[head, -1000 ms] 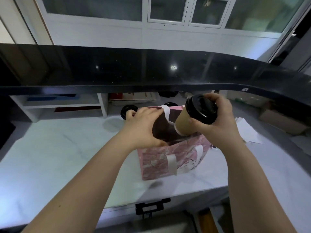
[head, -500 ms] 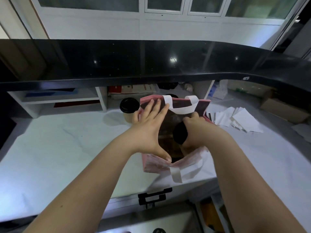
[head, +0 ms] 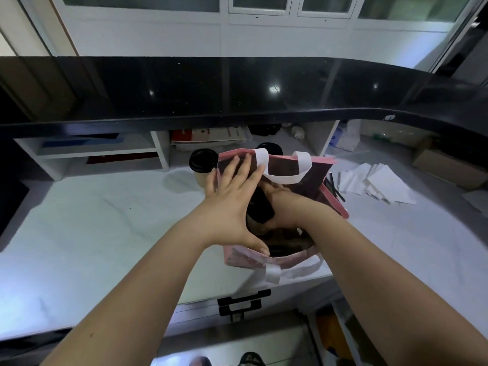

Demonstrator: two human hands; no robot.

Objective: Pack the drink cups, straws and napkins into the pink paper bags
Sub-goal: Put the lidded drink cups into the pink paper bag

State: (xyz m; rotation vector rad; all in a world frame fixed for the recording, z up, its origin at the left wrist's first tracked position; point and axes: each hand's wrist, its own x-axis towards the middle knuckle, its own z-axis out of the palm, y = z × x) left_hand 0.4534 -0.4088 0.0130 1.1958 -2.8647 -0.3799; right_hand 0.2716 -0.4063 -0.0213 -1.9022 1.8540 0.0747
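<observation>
Right, pink paper bag (head: pixel 245 258) stands upright on the white tabletop (head: pixel 92 233), close to the front edge, mouth wide open. L/R below are the person's own.

Left hand (head: pixel 232 204) is spread flat across the bag's left side. Its fingers (head: pixel 245 167) are straight and reach to the far rim, with the thumb pressing on the near rim. It grips nothing and just props the mouth apart.

Right hand (head: pixel 287 207) is down inside the bag w/ its fingers curled round a cup (head: pixel 260 207). The black lid shows tilted toward the left hand, and the cup body is mostly hidden, so can't tell if it touches the bag's bottom.

A second cup (head: pixel 202 167) w/ black lid stands on the tabletop just behind-left of the bag. A third black lid (head: pixel 269 148) peeks over the far rim. Dark straws (head: pixel 334 188) lie just beside the bag's right wall, and white napkins (head: pixel 380 183) are fanned out further right, approx. level w/ the bag's far rim.
</observation>
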